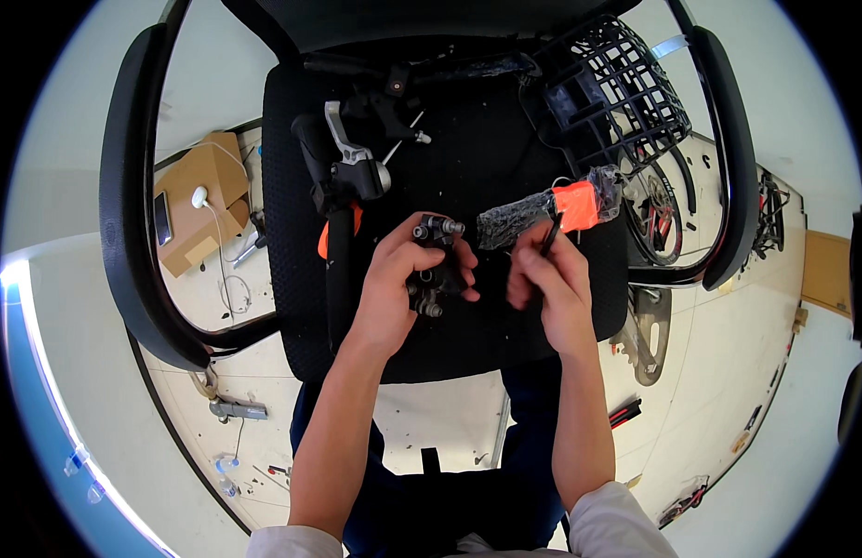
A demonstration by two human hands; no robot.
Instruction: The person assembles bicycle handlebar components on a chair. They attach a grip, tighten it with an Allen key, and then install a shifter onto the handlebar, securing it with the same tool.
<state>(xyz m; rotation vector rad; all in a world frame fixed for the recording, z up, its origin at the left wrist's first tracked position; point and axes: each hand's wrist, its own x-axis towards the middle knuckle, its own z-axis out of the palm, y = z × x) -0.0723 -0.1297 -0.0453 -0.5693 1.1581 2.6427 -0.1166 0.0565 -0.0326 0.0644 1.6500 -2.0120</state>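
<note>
You hold a small black metal brake caliper (pixel 434 265) in your left hand (pixel 398 279) above the black seat of an office chair (pixel 487 149), which serves here in place of a desk. The left fingers are closed around the caliper's body, thumb across its front, so that its silver-tipped bolts point up and out toward the chair back. Your right hand (pixel 547 279) sits just beside it, its fingers pinched shut on a thin black tool (pixel 550 237), most likely a hex key, whose upper end rises toward the orange-and-black wrapped part (pixel 552 209) lying on the seat.

The step in hand appears to be work on one of the caliper's fasteners, with the tool not yet seated: its tip stands apart from the caliper. The next move, as far as can be judged, calls for a firm left grip to stop the part from turning, and for the tool's end to be lined up squarely with a bolt head before any twist.

The caliper looks compact and dark, with a matte finish, two bright bolt ends at the top and rounder fittings at the bottom edge; finer detail is too small to tell. A brake lever assembly (pixel 347 158) with a silver lever lies farther up the seat, and a black wire basket (pixel 612 84) rests at the right.
</note>
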